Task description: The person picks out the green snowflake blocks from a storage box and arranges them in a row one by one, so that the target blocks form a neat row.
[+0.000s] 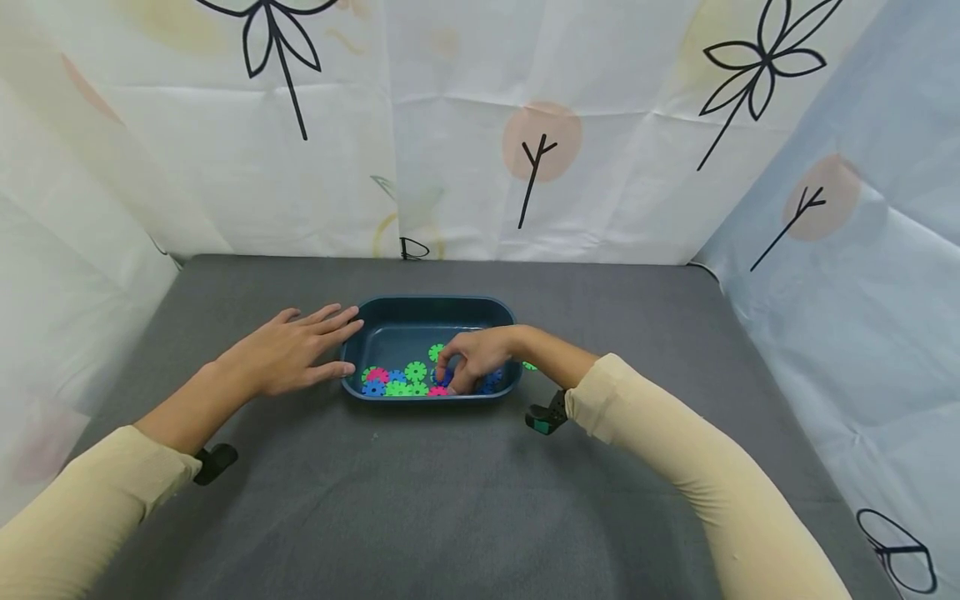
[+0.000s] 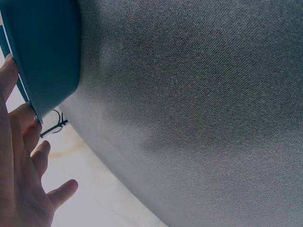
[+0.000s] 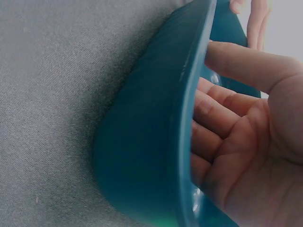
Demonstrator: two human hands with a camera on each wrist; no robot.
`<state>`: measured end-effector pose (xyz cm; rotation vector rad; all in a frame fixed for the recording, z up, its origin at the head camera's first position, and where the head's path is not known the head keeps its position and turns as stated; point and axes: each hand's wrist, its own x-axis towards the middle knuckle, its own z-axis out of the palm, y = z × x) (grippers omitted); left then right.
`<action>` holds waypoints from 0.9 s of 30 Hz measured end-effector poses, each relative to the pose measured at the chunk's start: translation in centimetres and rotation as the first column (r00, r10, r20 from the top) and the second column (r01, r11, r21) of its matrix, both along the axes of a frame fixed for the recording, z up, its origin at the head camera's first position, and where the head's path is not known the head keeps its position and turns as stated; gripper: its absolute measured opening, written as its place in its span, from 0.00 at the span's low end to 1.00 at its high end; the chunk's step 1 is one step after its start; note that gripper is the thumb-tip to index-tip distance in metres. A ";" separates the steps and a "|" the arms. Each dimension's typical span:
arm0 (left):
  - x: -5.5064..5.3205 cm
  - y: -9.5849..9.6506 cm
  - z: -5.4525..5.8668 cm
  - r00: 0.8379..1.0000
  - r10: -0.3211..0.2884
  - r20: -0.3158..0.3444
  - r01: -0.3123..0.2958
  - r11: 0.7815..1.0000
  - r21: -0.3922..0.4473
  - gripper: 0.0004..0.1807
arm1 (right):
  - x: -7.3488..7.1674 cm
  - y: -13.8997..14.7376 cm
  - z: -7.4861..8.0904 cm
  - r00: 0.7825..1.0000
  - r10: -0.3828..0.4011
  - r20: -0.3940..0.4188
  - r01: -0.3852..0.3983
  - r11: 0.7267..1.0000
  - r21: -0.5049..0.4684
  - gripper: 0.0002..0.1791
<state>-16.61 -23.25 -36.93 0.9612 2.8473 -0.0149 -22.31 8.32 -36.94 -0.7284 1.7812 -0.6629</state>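
A dark teal plastic tub [image 1: 431, 398] holds flat, notched snowflake-shaped building discs [image 1: 416, 372] in green, pink and blue, gathered along its near side. My left hand [image 1: 296, 350] is at the tub's left end with fingers extended, fingertips right at the rim, as the left wrist view also shows. Inside the tub, toward its right end, my right hand [image 1: 480, 354] reaches down with bent fingers. Its index finger and thumb are around a dark blue disc [image 1: 445, 378]; I cannot tell whether they grip it. In the right wrist view the tub wall [image 3: 142, 142] hides the fingertips.
A green disc [image 1: 529, 366] lies outside the tub's right end, beside my right forearm. The tub stands on a grey cloth-covered table [image 1: 420, 500]. Printed white fabric [image 1: 465, 167] hangs behind the table and along both sides. Each wrist wears a small black device [image 1: 547, 414].
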 end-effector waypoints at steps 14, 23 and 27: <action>0.0 0.0 -0.1 1.000 -0.002 -0.011 0.002 1.000 -0.006 0.41 | 0.8 1.0 1.6 0.997 -0.030 -0.072 0.026 0.998 -0.055 0.24; 0.0 0.0 -0.1 1.000 -0.005 -0.012 0.005 1.000 -0.001 0.41 | 0.6 3.1 1.8 0.972 -0.095 -0.215 0.063 0.986 -0.152 0.16; 0.0 -0.1 -0.1 1.000 -0.003 -0.009 0.003 1.000 -0.002 0.41 | 0.5 4.5 2.0 0.944 -0.178 -0.277 0.116 0.967 -0.225 0.14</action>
